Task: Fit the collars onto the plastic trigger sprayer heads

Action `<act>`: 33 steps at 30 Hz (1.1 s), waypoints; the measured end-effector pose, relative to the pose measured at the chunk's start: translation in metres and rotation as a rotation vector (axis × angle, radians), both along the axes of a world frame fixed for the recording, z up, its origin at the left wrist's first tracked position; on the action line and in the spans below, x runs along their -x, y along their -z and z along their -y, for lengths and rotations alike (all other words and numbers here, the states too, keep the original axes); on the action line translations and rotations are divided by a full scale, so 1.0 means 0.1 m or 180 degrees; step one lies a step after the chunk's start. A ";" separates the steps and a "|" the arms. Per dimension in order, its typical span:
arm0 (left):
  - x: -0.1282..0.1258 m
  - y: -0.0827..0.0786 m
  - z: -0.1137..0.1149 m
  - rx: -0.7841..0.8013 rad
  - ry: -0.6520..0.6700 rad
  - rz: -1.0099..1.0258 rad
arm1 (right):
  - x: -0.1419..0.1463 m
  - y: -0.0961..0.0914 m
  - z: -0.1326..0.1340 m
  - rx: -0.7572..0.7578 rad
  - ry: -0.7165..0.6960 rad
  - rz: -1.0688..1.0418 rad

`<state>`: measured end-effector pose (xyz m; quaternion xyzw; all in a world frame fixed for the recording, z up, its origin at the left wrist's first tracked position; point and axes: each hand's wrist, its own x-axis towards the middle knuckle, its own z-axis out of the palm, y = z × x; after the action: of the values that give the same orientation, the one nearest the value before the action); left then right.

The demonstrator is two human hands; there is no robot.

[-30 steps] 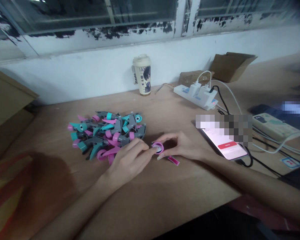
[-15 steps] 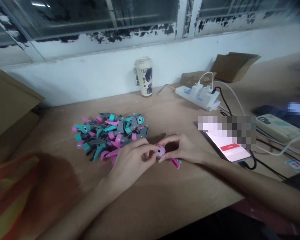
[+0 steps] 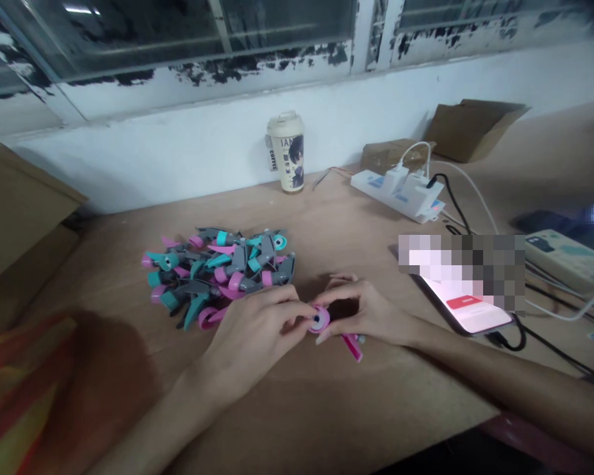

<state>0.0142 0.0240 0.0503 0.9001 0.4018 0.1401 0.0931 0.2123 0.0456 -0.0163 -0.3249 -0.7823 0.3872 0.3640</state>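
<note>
In my right hand (image 3: 371,310) is a pink trigger sprayer head (image 3: 321,320), pinched between thumb and fingers. Its round collar faces me, showing a pale inside and a dark centre, and its bright pink lever points down to the right. My left hand (image 3: 260,326) is closed in a pinch, fingertips touching the middle of that collar; anything small between them is hidden. Left of and beyond my hands lies a pile of trigger sprayer heads (image 3: 218,264) in grey, teal and pink, partly covered by my left hand.
A printed coffee cup (image 3: 287,158) stands by the wall. To the right are a white power strip (image 3: 393,194) with chargers, a lit phone (image 3: 480,316), another phone (image 3: 564,254) and cables. Cardboard (image 3: 20,211) stands at left, above a red-yellow bag (image 3: 24,382). The wooden table (image 3: 327,422) ends at front right.
The view has shifted slightly, so hands and sprayer head sit a little lower in the picture. Both hands keep their hold around the pink collar; the left fingertips remain at its centre.
</note>
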 end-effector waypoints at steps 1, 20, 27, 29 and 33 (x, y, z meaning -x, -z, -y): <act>0.00 -0.01 0.00 0.0028 0.0015 -0.0036 | 0.00 0.00 0.00 0.0013 -0.0014 0.0026; -0.08 0.17 -0.01 -0.0256 -0.0395 0.0005 | -0.01 0.07 -0.08 -0.0158 0.0184 -0.0152; -0.14 0.25 0.00 -0.0146 -0.0682 0.0276 | -0.04 0.14 -0.08 -0.0412 0.0492 -0.0133; -0.15 0.26 0.00 -0.0106 -0.0761 0.0344 | -0.05 0.16 -0.07 -0.0464 0.0578 -0.0124; -0.17 0.27 0.02 0.0086 -0.0815 0.0497 | -0.07 0.18 -0.06 -0.0563 0.0634 -0.0055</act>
<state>0.0315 0.0223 0.0233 0.8265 0.5067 0.2150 0.1175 0.2194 0.0514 -0.0346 -0.3642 -0.7741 0.2815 0.4347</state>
